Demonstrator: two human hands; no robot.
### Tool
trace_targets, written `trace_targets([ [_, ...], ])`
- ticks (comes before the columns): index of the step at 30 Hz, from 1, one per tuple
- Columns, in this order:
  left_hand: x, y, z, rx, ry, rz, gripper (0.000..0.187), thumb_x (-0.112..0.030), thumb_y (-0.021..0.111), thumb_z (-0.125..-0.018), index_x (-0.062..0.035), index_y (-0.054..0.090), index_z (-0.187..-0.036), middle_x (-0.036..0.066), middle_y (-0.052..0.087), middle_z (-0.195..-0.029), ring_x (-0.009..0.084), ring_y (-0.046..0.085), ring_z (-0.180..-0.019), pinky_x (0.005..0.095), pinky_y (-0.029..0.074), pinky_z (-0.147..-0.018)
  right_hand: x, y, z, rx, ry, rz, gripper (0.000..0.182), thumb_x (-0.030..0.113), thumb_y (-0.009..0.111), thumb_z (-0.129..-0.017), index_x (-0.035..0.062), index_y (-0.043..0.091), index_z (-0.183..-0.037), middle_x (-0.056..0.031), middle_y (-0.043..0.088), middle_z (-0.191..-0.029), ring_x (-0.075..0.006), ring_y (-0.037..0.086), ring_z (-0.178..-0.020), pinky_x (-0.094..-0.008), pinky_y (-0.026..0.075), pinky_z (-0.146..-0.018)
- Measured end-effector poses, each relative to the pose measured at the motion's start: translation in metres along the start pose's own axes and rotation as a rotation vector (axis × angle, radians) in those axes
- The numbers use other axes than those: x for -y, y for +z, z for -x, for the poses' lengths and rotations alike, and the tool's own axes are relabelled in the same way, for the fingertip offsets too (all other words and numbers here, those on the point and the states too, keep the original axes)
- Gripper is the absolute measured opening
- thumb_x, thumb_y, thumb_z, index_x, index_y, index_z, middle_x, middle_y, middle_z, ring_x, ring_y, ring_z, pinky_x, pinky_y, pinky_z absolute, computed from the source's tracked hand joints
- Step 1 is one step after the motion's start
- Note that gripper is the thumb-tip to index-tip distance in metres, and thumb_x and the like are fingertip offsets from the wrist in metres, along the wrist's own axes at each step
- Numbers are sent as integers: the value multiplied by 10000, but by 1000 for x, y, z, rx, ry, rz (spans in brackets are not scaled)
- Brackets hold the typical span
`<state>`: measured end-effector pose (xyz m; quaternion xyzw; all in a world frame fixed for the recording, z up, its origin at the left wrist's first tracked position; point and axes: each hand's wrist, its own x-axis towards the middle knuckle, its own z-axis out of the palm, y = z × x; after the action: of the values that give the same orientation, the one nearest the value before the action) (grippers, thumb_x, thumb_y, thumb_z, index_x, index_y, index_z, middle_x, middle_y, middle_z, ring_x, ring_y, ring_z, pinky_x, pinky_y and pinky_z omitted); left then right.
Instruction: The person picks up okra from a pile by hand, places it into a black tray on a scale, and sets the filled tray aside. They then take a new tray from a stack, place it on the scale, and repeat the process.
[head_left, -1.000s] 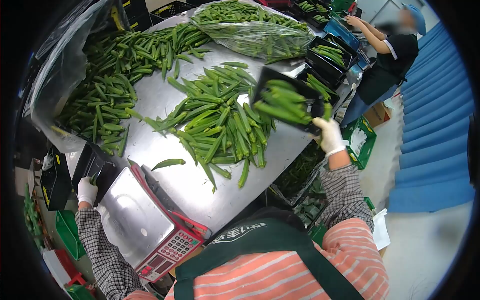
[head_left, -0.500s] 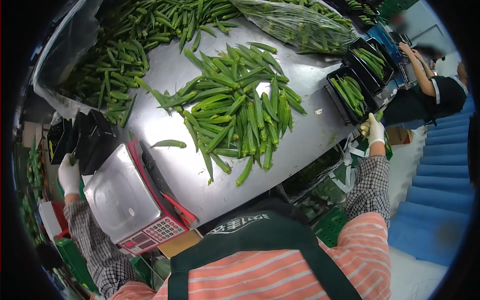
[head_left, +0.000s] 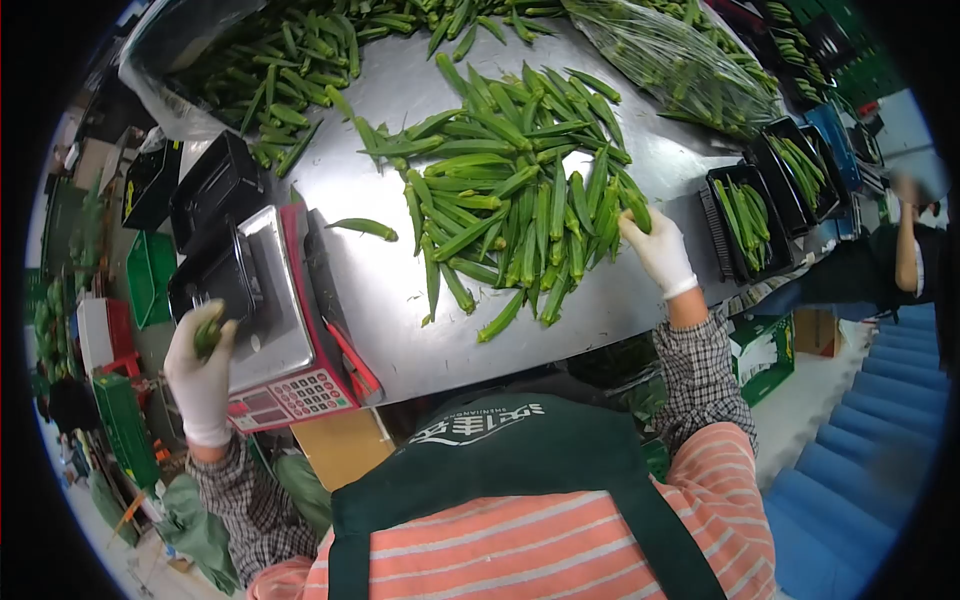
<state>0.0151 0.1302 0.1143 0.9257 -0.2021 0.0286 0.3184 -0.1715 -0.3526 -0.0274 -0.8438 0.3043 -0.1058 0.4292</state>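
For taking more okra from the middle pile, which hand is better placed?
Probably the right hand: it is at the okra pile, a pod in its grip. The left hand is farther off, near the black tray on the digital scale, and also holds something green.

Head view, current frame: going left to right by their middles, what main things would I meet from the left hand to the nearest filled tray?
Left hand → scale → lone okra → okra pile → right hand → nearest filled tray.
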Motion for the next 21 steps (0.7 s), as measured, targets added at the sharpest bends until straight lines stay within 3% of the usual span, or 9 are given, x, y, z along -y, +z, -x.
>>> trace_targets([
  [3, -48, 59, -23, 99, 171, 89, 246, 29, 657, -761, -16, 608, -998, 55, 639, -898, 81, 588, -808, 225, 477, -721, 20, 22, -28, 91, -75, 99, 322, 307, 595, -803, 3, 621, -906, -183, 627, -769, -305, 611, -719, -360, 469, -682],
  [5, -64, 112, -41, 135, 405, 111, 261, 20, 673, -732, -25, 601, -979, 93, 635, -918, 132, 618, -739, 245, 492, -680, 50, 36, -41, 166, -71, 312, 415, 394, 578, -787, 6, 627, -927, -207, 640, -857, -371, 613, -822, -408, 477, -749],
  [7, -69, 162, -61, 211, 466, 34, 265, 1, 672, -711, -36, 598, -963, 123, 627, -947, 220, 626, -767, 292, 500, -702, 53, 57, -55, 208, -9, 487, 509, 433, 607, -754, -41, 610, -941, -253, 625, -870, -382, 607, -849, -414, 476, -767],
  [9, -76, 204, -82, 234, 599, -13, 260, -48, 656, -715, -47, 607, -971, 120, 625, -978, 270, 602, -865, 338, 484, -773, 56, 64, -61, 252, 22, 580, 458, 426, 576, -770, 11, 626, -958, -223, 636, -918, -372, 613, -877, -416, 476, -804],
  [13, -79, 257, -108, 376, 547, -151, 289, -78, 620, -715, -63, 623, -1003, 110, 619, -1015, 273, 561, -985, 358, 444, -873, 23, 42, -64, 252, 169, -152, 317, 285, 631, -755, -2, 612, -885, -74, 616, -703, -176, 586, -618, -296, 472, -593],
  [14, -77, 264, -111, 414, 539, -195, 307, -76, 612, -707, -69, 626, -1014, 109, 618, -1013, 274, 555, -990, 355, 441, -882, 22, 29, -60, 277, 294, -353, 195, 206, 640, -754, 31, 590, -822, 19, 533, -632, -59, 443, -491, -217, 365, -442],
  [15, -76, 269, -114, 448, 531, -242, 327, -74, 604, -700, -76, 629, -1025, 109, 616, -1011, 276, 550, -996, 353, 437, -891, 19, 20, -57, 285, 303, -485, 147, 200, 634, -770, 68, 571, -793, 27, 525, -622, -37, 389, -440, -202, 297, -382],
  [19, -76, 265, -120, 507, 527, -260, 302, -91, 601, -708, -69, 633, -1008, 105, 613, -956, 273, 543, -998, 360, 429, -901, 7, 17, -61, 250, 248, -551, 144, 193, 635, -774, 65, 580, -807, 11, 554, -652, -39, 399, -453, -199, 307, -396],
  [21, -75, 252, -116, 325, 502, -47, 265, -90, 639, -697, -42, 623, -957, 112, 601, -902, 286, 556, -934, 361, 449, -851, 11, 21, -67, 231, 214, -516, 157, 194, 634, -775, 50, 594, -825, 2, 573, -674, -47, 423, -480, -204, 332, -428],
])
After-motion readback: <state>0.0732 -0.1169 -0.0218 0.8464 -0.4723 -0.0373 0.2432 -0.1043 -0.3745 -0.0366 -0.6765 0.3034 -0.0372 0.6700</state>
